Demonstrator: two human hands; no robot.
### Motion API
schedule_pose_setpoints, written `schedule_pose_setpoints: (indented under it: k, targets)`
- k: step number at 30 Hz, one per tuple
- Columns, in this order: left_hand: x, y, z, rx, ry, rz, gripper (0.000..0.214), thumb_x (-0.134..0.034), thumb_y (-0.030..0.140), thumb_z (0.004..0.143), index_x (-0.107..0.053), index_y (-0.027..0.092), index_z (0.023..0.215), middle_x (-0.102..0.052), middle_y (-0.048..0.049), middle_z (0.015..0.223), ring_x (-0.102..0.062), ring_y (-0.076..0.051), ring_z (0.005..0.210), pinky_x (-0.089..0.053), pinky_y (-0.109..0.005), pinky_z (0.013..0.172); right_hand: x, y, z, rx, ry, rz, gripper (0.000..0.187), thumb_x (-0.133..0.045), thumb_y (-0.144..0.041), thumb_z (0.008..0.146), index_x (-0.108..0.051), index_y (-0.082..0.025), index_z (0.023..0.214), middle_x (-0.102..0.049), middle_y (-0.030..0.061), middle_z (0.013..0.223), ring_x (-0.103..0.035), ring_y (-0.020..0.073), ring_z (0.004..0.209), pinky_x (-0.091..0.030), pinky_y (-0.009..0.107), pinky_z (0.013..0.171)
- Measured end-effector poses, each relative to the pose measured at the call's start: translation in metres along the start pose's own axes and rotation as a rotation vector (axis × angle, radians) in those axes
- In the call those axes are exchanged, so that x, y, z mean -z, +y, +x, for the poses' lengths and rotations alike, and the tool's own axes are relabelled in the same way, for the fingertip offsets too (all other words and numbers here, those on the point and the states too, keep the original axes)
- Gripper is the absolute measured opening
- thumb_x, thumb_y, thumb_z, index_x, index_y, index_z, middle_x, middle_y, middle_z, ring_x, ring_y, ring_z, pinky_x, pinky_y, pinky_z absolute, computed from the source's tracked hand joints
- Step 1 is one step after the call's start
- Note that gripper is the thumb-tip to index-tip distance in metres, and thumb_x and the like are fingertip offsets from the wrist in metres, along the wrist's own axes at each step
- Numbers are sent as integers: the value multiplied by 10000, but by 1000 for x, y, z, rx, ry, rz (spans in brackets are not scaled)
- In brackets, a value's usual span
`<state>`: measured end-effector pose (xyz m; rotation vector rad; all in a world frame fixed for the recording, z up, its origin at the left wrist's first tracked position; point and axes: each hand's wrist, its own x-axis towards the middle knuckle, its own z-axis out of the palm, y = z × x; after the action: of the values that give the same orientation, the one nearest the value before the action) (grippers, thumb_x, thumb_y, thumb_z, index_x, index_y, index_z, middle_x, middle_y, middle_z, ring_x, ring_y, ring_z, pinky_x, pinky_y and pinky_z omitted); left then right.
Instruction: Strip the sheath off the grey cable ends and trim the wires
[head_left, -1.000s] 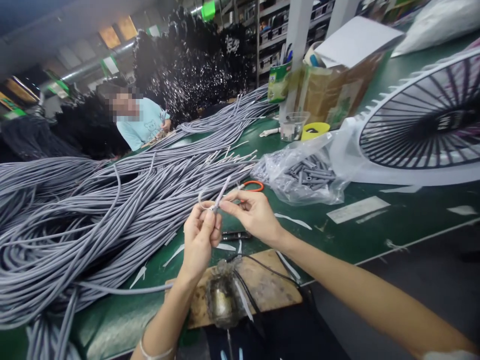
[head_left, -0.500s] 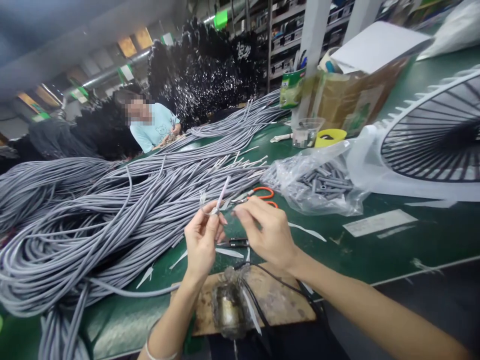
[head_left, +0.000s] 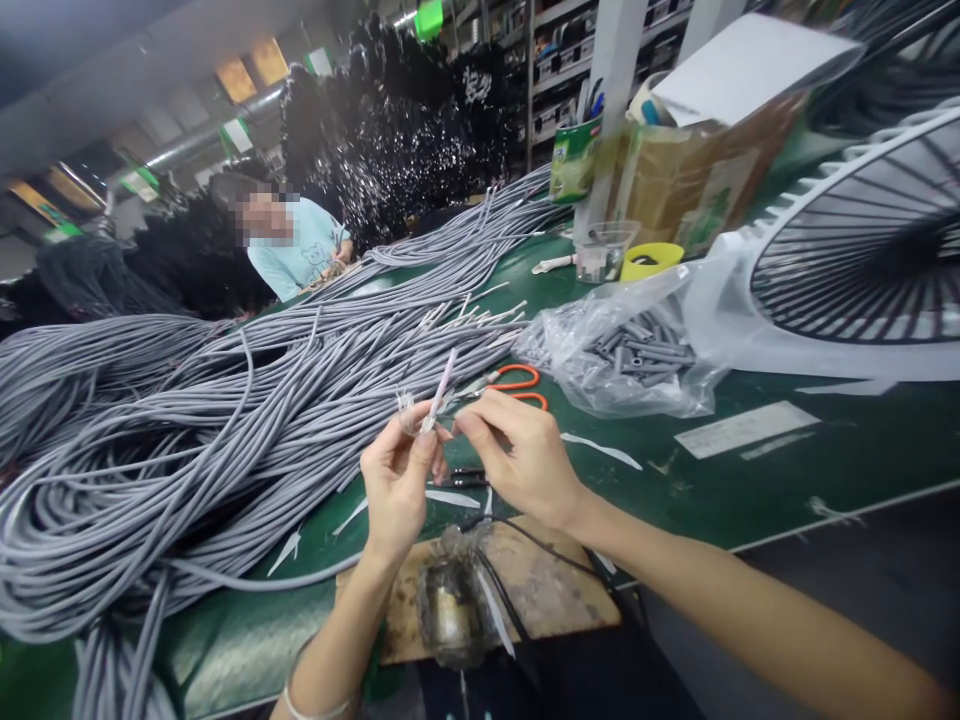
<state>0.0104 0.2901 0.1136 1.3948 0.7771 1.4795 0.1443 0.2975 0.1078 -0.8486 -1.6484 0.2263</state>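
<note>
My left hand (head_left: 397, 485) is closed around the stripped end of a grey cable; a thin pale wire end (head_left: 440, 388) sticks up from its fingers. My right hand (head_left: 517, 455) pinches at the same wire end from the right, fingertips touching those of the left. The grey cable (head_left: 247, 580) trails left from my left wrist into a big pile of grey cables (head_left: 187, 430). Orange-handled scissors (head_left: 517, 385) lie just behind my hands on the green table (head_left: 750, 480).
A clear bag of short grey tube pieces (head_left: 622, 355) lies right of the scissors. A white fan guard (head_left: 862, 250) fills the right side. A wooden board with a small solder pot (head_left: 450, 600) sits below my hands. Another person in light blue (head_left: 296, 250) sits across the table.
My right hand has closed in on the wire end, from fingers held apart to a tight pinch beside my left fingertips. The view shifted slightly.
</note>
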Motion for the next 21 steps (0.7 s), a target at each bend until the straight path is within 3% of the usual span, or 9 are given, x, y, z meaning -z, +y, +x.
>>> schedule_pose_setpoints:
  k: [6, 11, 16, 21]
  targets:
    - [-2, 3, 1, -9, 21, 98, 212, -643, 292, 797, -668, 180, 975, -604, 1, 696, -475, -36, 470, -408, -137, 419, -1, -2, 2, -180, -93, 204, 315, -425, -240, 900, -519, -163, 608, -498, -14, 567, -449, 89, 522, -335, 219, 522]
    - [-5, 5, -1, -31, 47, 190, 207, -638, 292, 796, -598, 180, 965, -580, 24, 677, -474, -37, 447, -397, -138, 410, -3, 0, 3, -378, -139, 509, 382, -422, -415, 896, -452, -178, 597, -419, -34, 545, -371, 80, 491, -304, 220, 489]
    - [-4, 3, -4, -141, -9, 384, 80, -522, 251, 869, -533, 200, 930, -522, 39, 679, -463, -40, 457, -405, -143, 440, -1, 4, 5, -501, -72, 679, 443, -469, -567, 836, -441, -187, 611, -256, -81, 485, -209, 58, 409, -184, 224, 401]
    - [2, 6, -2, -286, -90, 676, 164, -448, 162, 882, -576, 200, 977, -529, 14, 727, -484, -56, 479, -426, -176, 495, -2, 6, 8, -582, -80, 770, 464, -537, -603, 775, -440, -185, 600, -230, -92, 467, -175, 43, 387, -123, 212, 366]
